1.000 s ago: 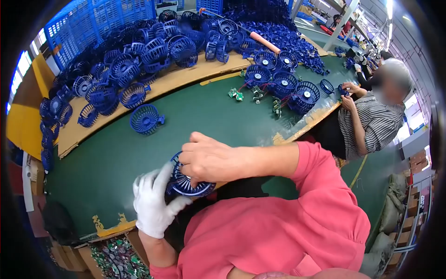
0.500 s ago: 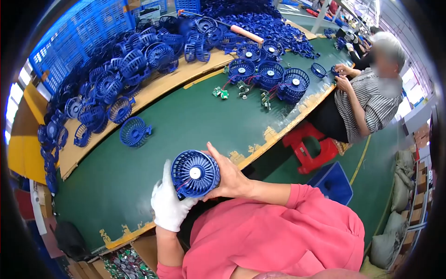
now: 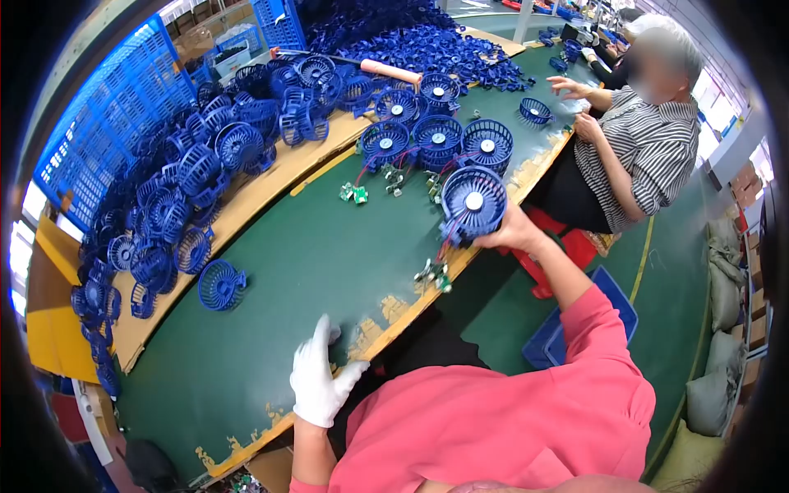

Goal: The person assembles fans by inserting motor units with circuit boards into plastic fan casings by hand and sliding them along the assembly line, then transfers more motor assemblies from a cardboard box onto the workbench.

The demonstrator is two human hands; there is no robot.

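My right hand (image 3: 511,230) grips a round blue fan housing (image 3: 474,201) with a white centre at the table's near edge. Red wires run from the housing down to a small green circuit board (image 3: 433,275). Just beyond it stand several similar housings, among them one with a white hub (image 3: 487,146), with boards wired to them. My left hand (image 3: 319,380), in a white glove, is empty with fingers apart over the near edge of the green table (image 3: 271,329). A lone blue housing (image 3: 220,285) lies on the table at the left.
Blue housings are heaped on cardboard (image 3: 238,215) along the far side, beside a blue crate (image 3: 115,123). A pink-handled tool (image 3: 390,71) lies by a pile of small blue parts (image 3: 460,49). At the right, a co-worker in a striped shirt (image 3: 649,148) sits near a blue cage (image 3: 535,111).
My right hand has carried the fan housing away to the right, beside the other housings. My left hand has let go of it. The co-worker's one hand has opened and reached out.
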